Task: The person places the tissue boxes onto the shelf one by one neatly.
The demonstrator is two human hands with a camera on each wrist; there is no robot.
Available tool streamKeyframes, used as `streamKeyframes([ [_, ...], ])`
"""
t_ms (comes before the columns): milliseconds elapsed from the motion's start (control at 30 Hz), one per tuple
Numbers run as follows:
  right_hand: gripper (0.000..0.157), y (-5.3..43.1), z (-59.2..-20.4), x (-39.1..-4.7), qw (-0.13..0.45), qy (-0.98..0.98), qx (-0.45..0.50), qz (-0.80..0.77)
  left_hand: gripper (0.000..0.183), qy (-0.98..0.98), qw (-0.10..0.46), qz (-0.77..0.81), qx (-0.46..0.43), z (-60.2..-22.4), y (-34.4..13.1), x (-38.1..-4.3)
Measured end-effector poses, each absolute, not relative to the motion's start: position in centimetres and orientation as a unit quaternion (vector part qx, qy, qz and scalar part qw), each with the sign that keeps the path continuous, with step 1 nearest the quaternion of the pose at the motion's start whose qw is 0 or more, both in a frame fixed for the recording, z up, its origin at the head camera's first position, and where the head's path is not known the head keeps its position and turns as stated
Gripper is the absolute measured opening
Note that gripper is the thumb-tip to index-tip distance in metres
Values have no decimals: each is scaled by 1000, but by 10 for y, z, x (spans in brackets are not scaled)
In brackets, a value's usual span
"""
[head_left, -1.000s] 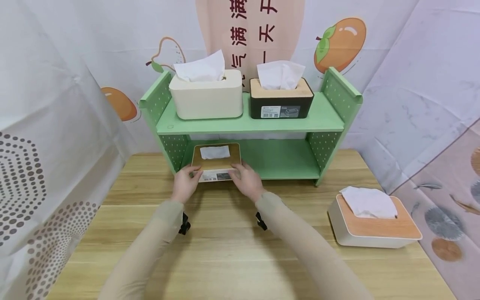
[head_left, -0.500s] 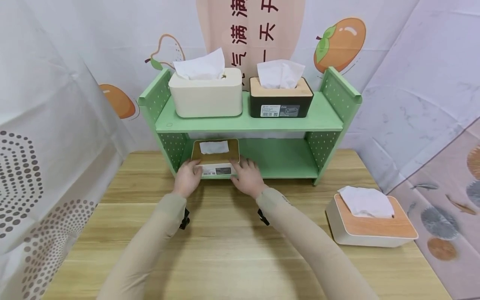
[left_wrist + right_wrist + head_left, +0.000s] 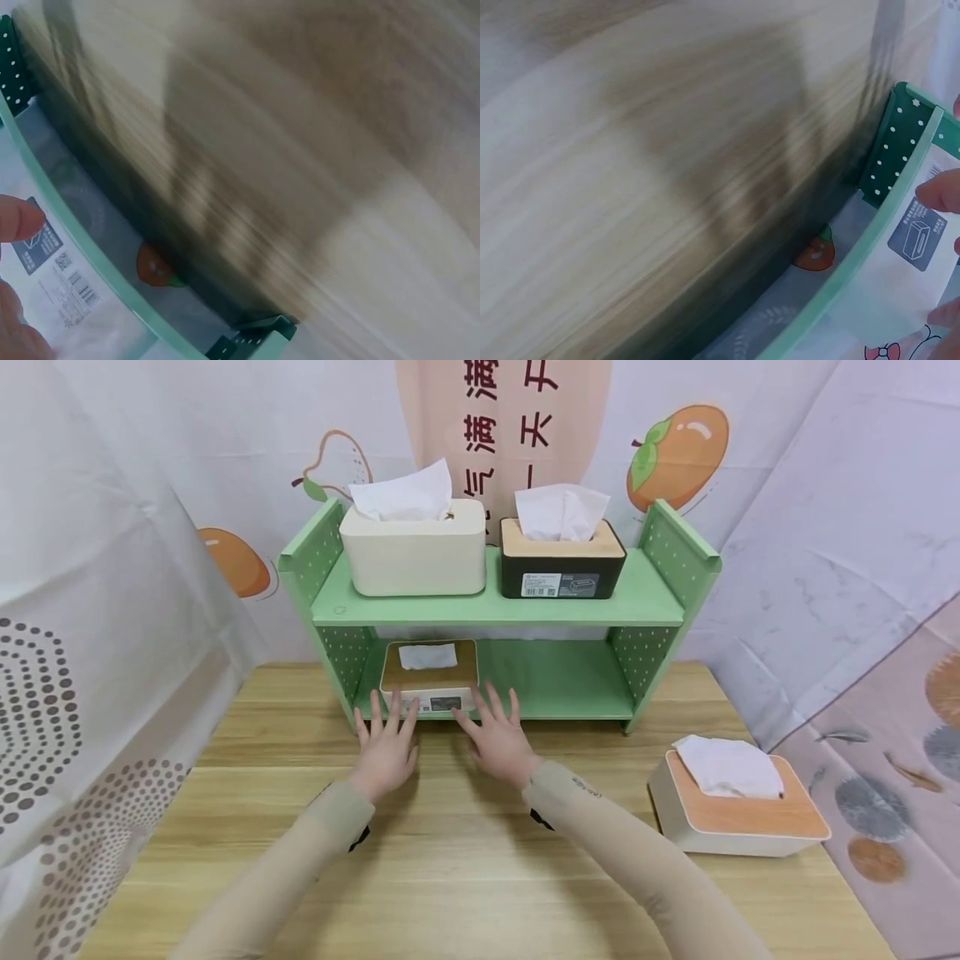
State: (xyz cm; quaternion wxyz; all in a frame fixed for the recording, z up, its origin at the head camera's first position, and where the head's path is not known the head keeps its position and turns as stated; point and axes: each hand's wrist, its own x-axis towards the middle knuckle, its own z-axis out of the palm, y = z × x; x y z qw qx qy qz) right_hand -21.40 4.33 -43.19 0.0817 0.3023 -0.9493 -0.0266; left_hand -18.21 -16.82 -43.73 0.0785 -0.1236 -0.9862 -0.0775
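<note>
A small tissue box (image 3: 438, 678) with a brown wooden lid and white sides sits at the left of the lower shelf, a tissue flat in its slot. My left hand (image 3: 384, 753) is spread before its left front, fingertips overlapping the label. At its right front corner, my right hand (image 3: 501, 747) also has spread, straight fingers. Neither hand grips anything. In the left wrist view the label (image 3: 56, 292) shows close to a few fingertips. The right wrist view has a fingertip over the box's white front (image 3: 877, 300), behind the green shelf edge (image 3: 855, 259).
The green two-tier rack (image 3: 495, 610) stands at the table's back. On its upper shelf are a cream tissue box (image 3: 416, 560) and a black one (image 3: 551, 572) with a light wooden lid. Another white tissue box (image 3: 757, 814) with a wooden lid lies on the wooden table (image 3: 465, 877) at right.
The tissue box has slid back a little onto the lower shelf. Both hands have let go of its sides and drawn back, fingers now spread.
</note>
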Motion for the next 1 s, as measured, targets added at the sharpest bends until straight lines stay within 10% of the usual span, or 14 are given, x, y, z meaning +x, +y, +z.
streamKeyframes([
  [1000,70,28,-423,-244,27,-961,276,-24,87,-996,32,-45,-76,-438,-166,-214],
])
